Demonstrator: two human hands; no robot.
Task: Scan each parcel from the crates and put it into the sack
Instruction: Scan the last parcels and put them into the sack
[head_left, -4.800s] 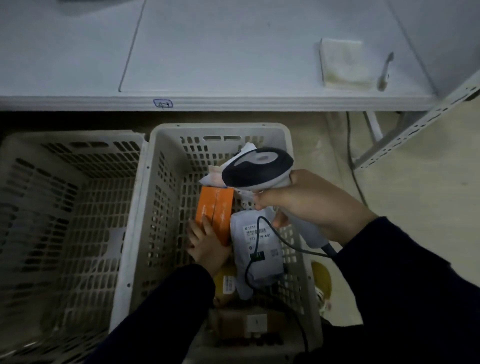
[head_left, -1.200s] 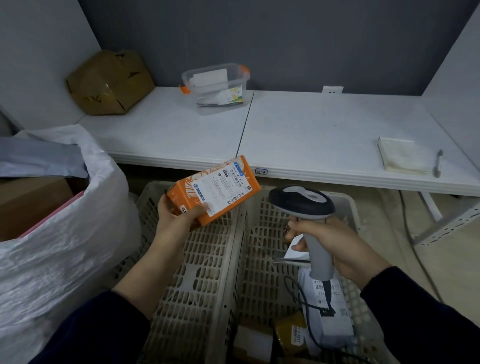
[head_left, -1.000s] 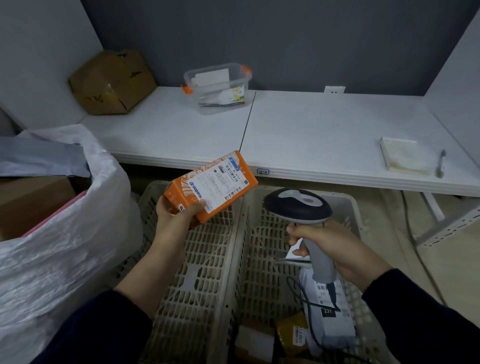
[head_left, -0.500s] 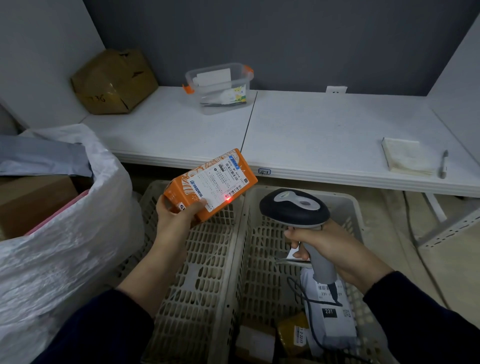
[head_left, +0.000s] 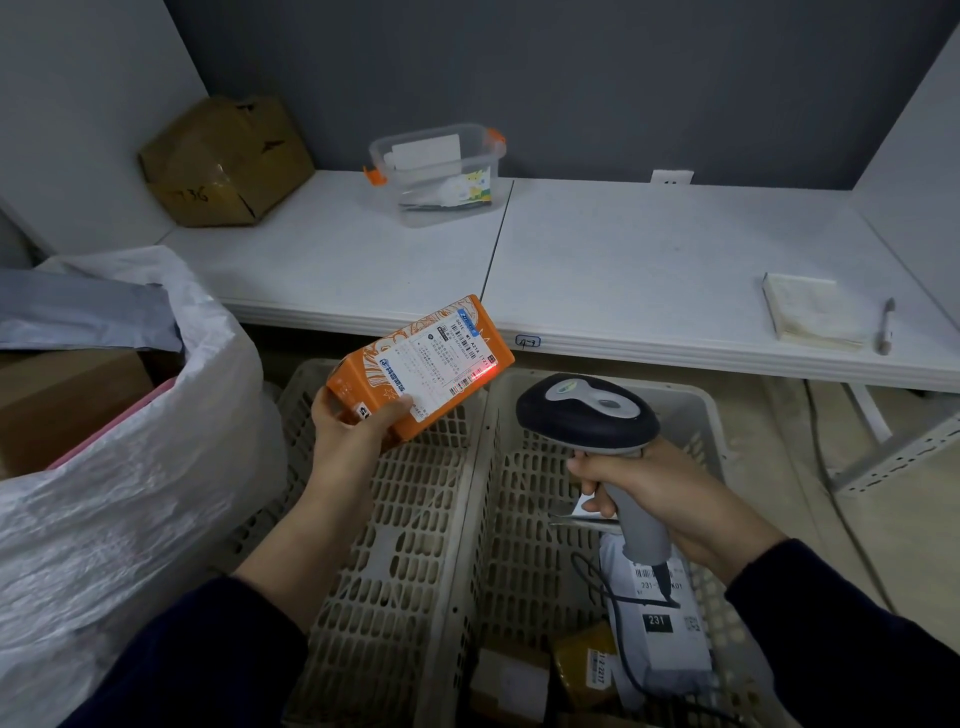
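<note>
I am mid-scan on one parcel. My left hand (head_left: 353, 426) grips the orange box (head_left: 421, 364) by its near end, thumb on the labelled face and fingers wrapped behind, and holds it tilted in the air over the left crate (head_left: 405, 519), label (head_left: 436, 364) turned up toward me. My right hand (head_left: 660, 499) is curled round the handle of the scanner (head_left: 587, 410), whose head points at the box from just beside it. A red spot (head_left: 485, 370) glows at the label's right edge, by a barcode, so I judge the read is being taken or only just taken.

The sack (head_left: 130, 467) stands open at my left with a brown carton (head_left: 62, 395) and a grey bag (head_left: 78, 312) showing in its mouth, so some parcels are already in. The box has not gone in yet. The right crate (head_left: 691, 397) holds a white mailer (head_left: 660, 623) and a few small brown parcels (head_left: 587, 660) at its near end, all left to scan. The left crate shows only bare mesh where I can see it. I reckon a good part of the work is done, with this box and those few to go.

Nearly five seconds ago my left hand was down in the right crate on this box, with the scanner held above it; now the box is lifted out and raised to label height. A second ago no red light showed on the label; half a second ago the spot sat lower on it, and it has since slid up toward the right edge while the box has barely moved.
</note>
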